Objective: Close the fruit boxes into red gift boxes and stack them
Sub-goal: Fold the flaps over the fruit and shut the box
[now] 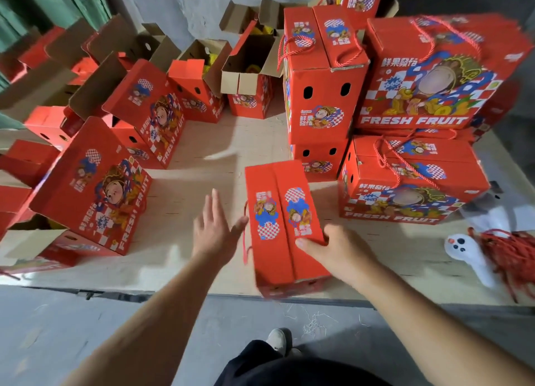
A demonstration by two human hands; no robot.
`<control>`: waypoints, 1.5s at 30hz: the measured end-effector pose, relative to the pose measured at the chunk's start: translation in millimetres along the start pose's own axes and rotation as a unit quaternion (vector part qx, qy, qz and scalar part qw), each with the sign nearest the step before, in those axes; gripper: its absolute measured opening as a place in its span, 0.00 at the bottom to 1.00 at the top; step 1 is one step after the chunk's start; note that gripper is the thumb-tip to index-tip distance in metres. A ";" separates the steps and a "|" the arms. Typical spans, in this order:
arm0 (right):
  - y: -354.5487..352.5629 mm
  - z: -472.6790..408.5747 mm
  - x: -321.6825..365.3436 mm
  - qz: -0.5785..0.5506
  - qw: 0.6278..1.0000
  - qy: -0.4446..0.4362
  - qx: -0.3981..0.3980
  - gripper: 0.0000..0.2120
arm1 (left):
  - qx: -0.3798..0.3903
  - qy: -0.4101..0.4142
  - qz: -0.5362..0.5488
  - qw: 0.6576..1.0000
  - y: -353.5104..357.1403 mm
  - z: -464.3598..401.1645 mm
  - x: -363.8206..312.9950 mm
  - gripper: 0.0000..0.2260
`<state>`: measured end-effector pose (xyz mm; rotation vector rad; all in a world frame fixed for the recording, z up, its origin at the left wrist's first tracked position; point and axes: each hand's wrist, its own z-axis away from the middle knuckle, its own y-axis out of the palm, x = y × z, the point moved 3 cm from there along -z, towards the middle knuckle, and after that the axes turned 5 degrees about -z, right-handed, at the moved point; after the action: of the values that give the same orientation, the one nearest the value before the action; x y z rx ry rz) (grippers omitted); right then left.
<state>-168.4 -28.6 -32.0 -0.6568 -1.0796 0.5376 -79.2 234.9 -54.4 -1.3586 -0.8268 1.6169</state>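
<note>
A closed red gift box (285,229) stands at the near edge of a pale wooden surface (202,159), directly ahead of the person; its long axis runs away from the viewer, tilted slightly leftward, with the seam of its two shut top flaps running the same way; the right hand (333,249) is the nearer one, resting on the box's right edge, thumb on the top flap, fingers curled down the side out of view, so how firmly it grips cannot be told; the left hand (215,226) hovers just beside the box's left side, fingers spread wide, holding nothing; a red cord handle (246,241) hangs down that left side; the box top shows cartoon figures and blue and white chequered patches; the stack of closed boxes (324,75) lies ahead and to the right, so the lift probably goes that way; open boxes (249,73) wait to the left.
</note>
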 end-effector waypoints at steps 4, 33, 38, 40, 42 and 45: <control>28.5 27.3 -10.3 -0.308 0.929 0.114 0.170 0.16 | 0.207 -0.209 0.517 0.804 48.1 43.0 -21.1 0.25; 66.0 29.6 77.3 0.206 0.956 -0.202 -0.046 0.29 | 0.051 -0.118 0.548 0.827 -4.3 40.6 -43.2 0.09; 57.4 25.3 130.4 -0.311 0.942 -0.098 0.086 0.23 | 0.045 0.047 0.524 0.849 -52.6 32.6 -81.2 0.08; 45.2 18.7 143.7 -0.411 0.910 -0.036 0.043 0.11 | 0.056 0.163 0.423 0.890 -77.4 34.0 -93.5 0.13; 23.9 12.1 152.0 -0.384 0.923 -0.002 0.018 0.11 | 0.037 0.252 0.274 0.927 -104.1 29.8 -94.5 0.23; -7.7 6.2 174.0 -0.436 0.897 -0.049 0.055 0.09 | -0.032 0.288 0.243 0.926 -130.6 16.1 -76.8 0.24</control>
<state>-107.4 86.7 83.4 0.0009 -1.2972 -0.1553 -66.3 221.2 96.8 -2.0653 -0.1915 1.4086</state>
